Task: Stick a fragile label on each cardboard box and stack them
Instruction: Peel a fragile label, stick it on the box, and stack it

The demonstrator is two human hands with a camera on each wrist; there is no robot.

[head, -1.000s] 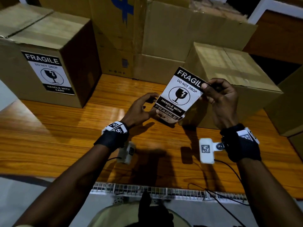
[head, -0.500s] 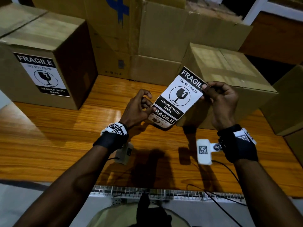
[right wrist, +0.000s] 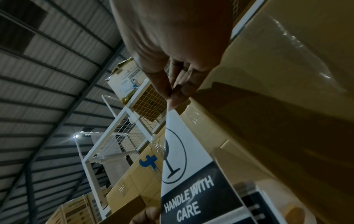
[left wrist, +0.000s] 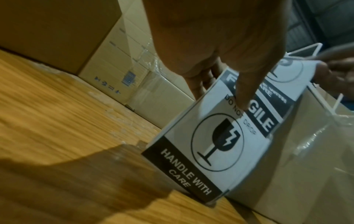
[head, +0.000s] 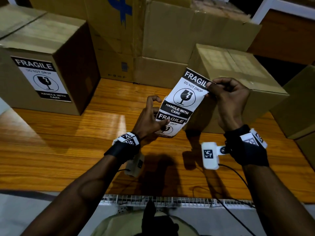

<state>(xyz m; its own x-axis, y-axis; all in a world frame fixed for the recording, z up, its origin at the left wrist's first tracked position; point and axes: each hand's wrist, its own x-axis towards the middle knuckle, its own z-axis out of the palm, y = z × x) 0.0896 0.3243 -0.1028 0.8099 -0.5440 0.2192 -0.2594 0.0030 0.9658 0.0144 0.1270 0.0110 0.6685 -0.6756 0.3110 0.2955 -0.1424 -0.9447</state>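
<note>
The fragile label strip (head: 185, 97) slants up-right before the unlabelled box (head: 238, 72), top corner pinched by the right hand (head: 228, 97) (left hand (head: 150, 116) thumb-clamps its roll end).

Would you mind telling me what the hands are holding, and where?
The right hand pinches the fragile label at its top corner; the left hand grips the label roll.

Both bare forearms end in black wristbands (head: 122, 150) carrying white blocks printed with black square codes (a thin dark cable (head: 238, 178) trails from the right wrist's white camera housing (head: 210, 155)).
</note>
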